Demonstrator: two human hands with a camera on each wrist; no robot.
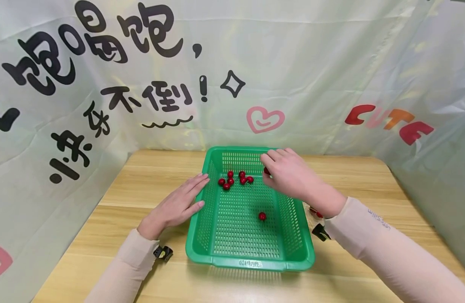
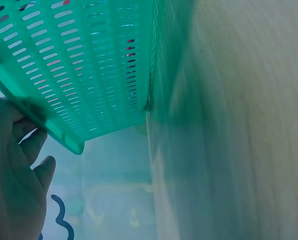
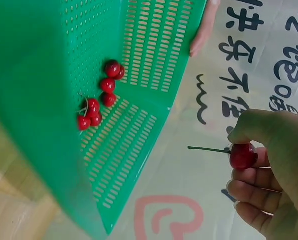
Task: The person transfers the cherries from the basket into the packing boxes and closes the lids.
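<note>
My right hand (image 1: pixel 289 174) is raised over the far right part of a green plastic basket (image 1: pixel 251 263). Between its thumb and fingers it pinches a red cherry (image 3: pixel 243 156), whose green stem sticks out in the right wrist view. My left hand (image 1: pixel 177 204) rests with straight fingers on the basket's left rim; the left wrist view shows its fingertips (image 2: pixel 48 162) near that rim. Inside the basket, several cherries (image 1: pixel 230 181) lie in two small groups toward the far left. A single cherry (image 1: pixel 262 216) sits apart, right of the middle of the basket floor.
The basket stands on a wooden table (image 1: pixel 149 168). To its right, partly hidden by the right forearm, are some red cherries (image 1: pixel 318 214) on what looks like clear plastic. A pale printed curtain (image 1: pixel 312 63) hangs behind and along both sides.
</note>
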